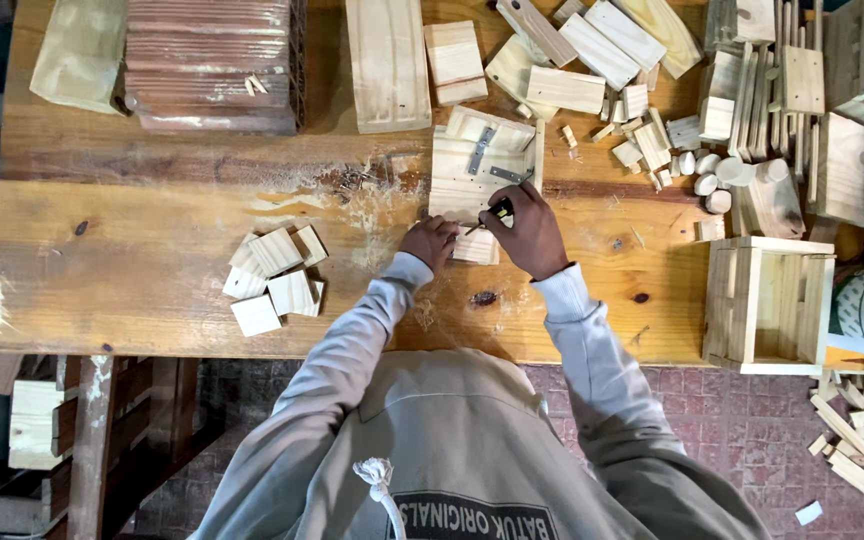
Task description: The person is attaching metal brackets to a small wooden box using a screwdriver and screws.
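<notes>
My right hand (pixel 529 232) has its grip closed on a screwdriver (pixel 497 212), tip toward the hinged wooden box (pixel 482 162) at 12 o'clock. My left hand (pixel 430 241) presses a small wooden piece (pixel 477 247) onto the counter (pixel 152 240). Square wood tiles (pixel 274 280) lie at 9 o'clock; a slatted crate (pixel 767 305) at 3 o'clock.

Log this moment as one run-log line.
left hand: steadies small wooden box | right hand: holds screwdriver at box | loose wooden squares left on workbench
</notes>
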